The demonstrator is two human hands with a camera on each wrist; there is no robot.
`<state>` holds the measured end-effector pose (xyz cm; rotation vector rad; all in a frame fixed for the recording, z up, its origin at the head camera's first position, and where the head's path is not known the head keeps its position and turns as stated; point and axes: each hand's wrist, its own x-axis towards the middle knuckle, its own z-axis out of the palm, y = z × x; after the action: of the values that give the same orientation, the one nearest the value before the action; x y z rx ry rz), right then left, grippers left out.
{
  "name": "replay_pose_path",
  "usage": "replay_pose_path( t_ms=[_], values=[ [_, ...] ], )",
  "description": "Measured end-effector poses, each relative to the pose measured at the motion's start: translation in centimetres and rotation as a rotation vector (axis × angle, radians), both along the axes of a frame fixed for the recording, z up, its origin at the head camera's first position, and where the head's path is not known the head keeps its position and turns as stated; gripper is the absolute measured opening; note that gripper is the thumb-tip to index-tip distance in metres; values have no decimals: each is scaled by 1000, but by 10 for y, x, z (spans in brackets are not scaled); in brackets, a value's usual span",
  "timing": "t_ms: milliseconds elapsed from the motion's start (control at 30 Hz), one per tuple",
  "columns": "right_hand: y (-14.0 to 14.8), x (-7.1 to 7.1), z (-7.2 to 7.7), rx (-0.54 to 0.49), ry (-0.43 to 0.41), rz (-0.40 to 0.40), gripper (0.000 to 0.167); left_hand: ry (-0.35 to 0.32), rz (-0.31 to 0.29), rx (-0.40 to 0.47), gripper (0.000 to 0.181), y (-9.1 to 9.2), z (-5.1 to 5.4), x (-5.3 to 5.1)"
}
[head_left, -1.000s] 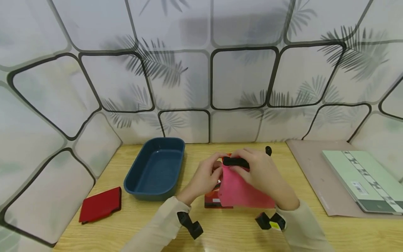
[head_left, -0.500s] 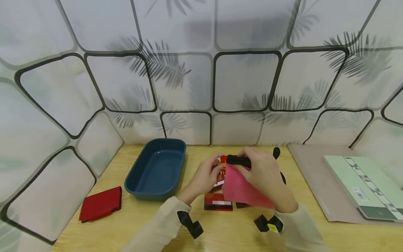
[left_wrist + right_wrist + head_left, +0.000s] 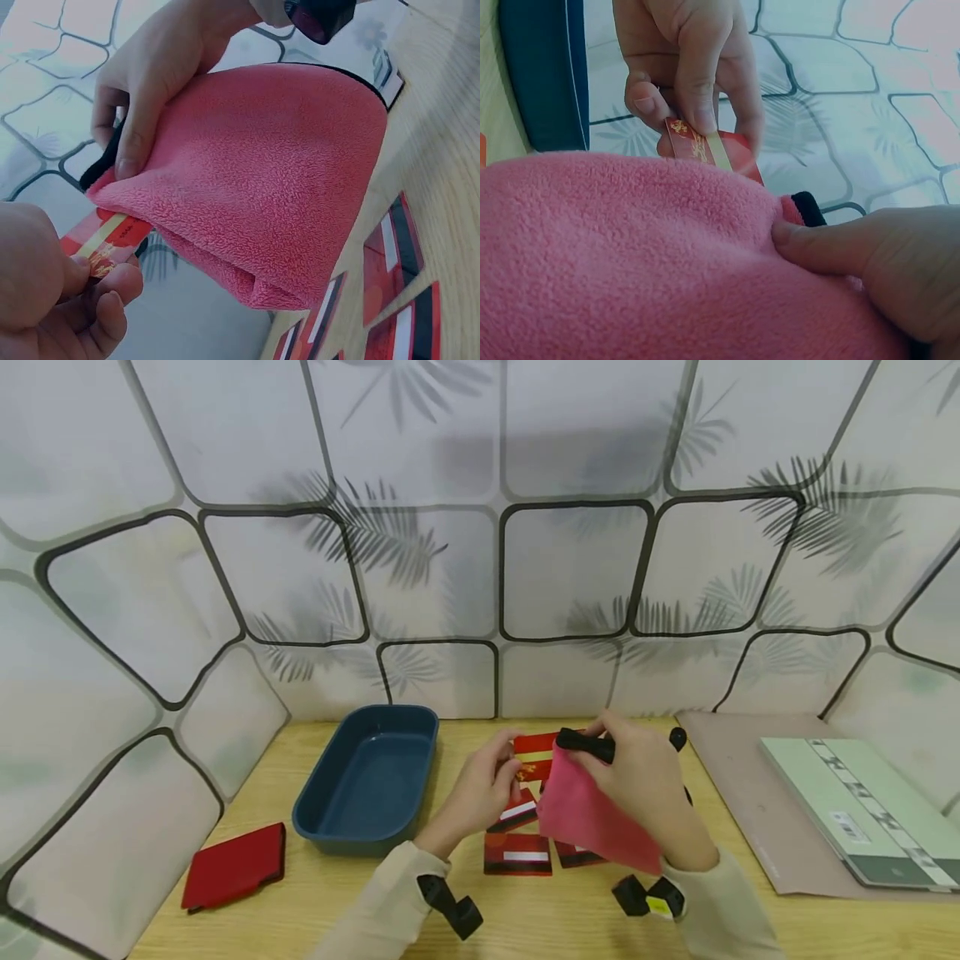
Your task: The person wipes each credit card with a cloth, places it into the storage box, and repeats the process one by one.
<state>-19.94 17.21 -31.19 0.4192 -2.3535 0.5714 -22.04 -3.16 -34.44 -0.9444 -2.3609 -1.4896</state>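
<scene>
The pink cloth (image 3: 588,818) and the right hand (image 3: 637,768) have been drawn toward three o'clock since the earlier frame, and the gap to the left hand (image 3: 480,789) has been widened. The red card (image 3: 534,753), with its yellow stripe and gold marks, has been brought further into view between the hands.

The card is pinched between the thumb and fingers of the left hand, at the cloth's ten o'clock side. Whether card and cloth touch cannot be told. The cloth is held raised over the table (image 3: 555,927) by the right hand, its black edging (image 3: 588,745) grasped between thumb and fingers; its folded body is hung toward seven o'clock from that hand.

More red cards (image 3: 517,854) are seen lying on the wood between five and seven o'clock from the held card, some partly hidden by the cloth. At nine o'clock from the left hand the blue tray (image 3: 363,781) is set, and between eight and nine, farther off, a flat red case (image 3: 236,867). At three o'clock from the right hand a pale green, book-like item (image 3: 855,802) is rested on a beige sheet (image 3: 738,777).
</scene>
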Motion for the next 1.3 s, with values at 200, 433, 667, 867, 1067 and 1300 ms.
replay_pose_path(
  t_ms=[200, 433, 667, 867, 1067, 1300],
  values=[
    [8, -1, 1, -23, 18, -69, 29, -32, 57, 0, 33, 1, 2, 1],
    [23, 4, 7, -1, -99, -216, 24, -160, 91, 42, 36, -2, 3, 2],
    [36, 15, 24, -57, -183, -190, 21, -192, 101, 70, 36, -3, 3, -1],
    [33, 23, 29, -81, -151, -108, 19, -233, 52, 73, 37, 2, -1, 0],
    [17, 29, 29, -88, -192, -31, 18, -255, 26, 96, 38, 7, 1, 0],
    [-13, 28, 18, -24, -176, 172, 17, -210, 37, 84, 34, 9, 1, 3]
  ],
)
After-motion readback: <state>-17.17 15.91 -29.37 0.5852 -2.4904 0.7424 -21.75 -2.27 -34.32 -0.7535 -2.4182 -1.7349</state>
